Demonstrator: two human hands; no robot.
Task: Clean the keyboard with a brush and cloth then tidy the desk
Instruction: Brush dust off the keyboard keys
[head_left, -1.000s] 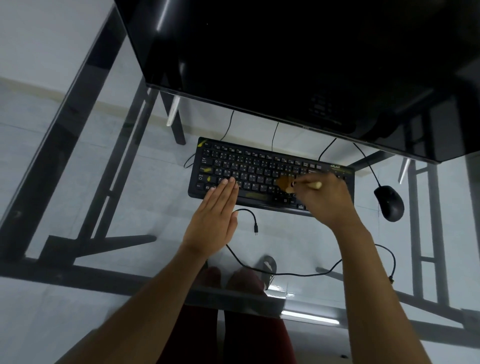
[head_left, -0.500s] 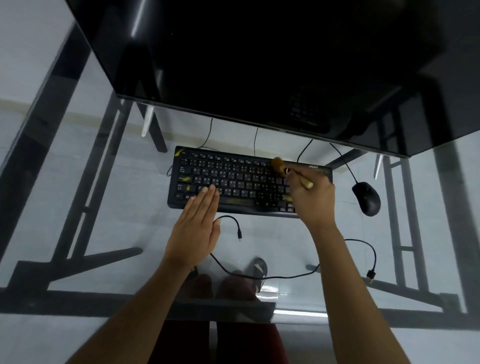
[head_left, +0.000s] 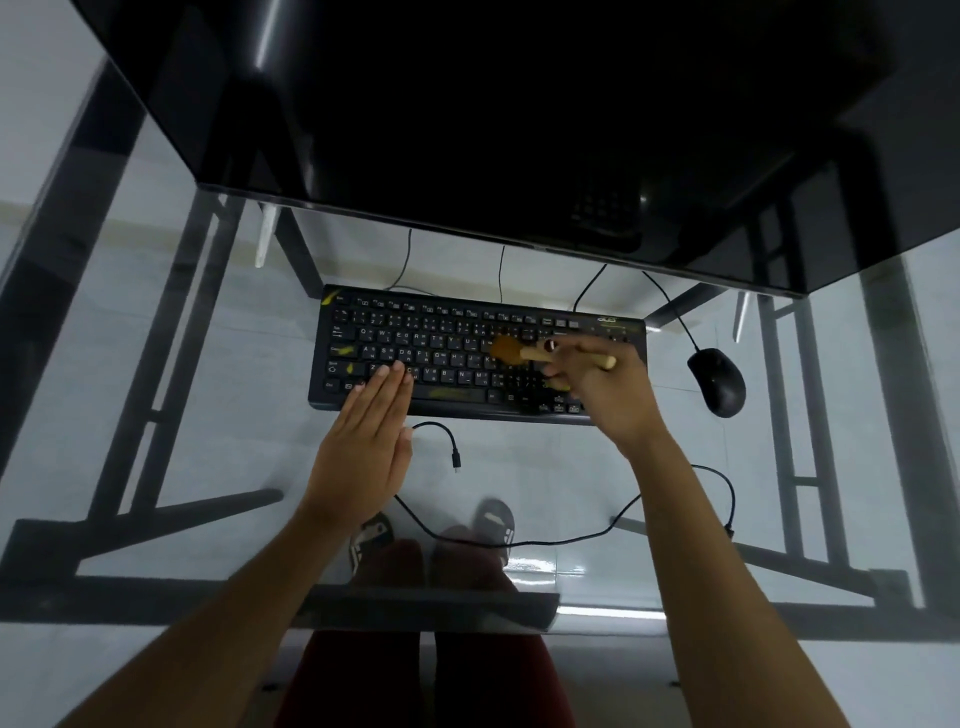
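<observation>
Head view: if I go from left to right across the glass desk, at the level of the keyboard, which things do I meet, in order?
Left hand with straight fingers resting on the keyboard's left part → brush over the keys → right hand gripping the brush handle → mouse.

You look through a glass table (head_left: 218, 415) onto pale glossy floor tiles (head_left: 535, 566), its black metal frame (head_left: 171, 514) below, a dark monitor (head_left: 493, 130) looming beyond your grip.

Black keyboard (head_left: 467, 358) with yellow smears, tan brush (head_left: 511, 351), black mouse (head_left: 718, 382).
</observation>
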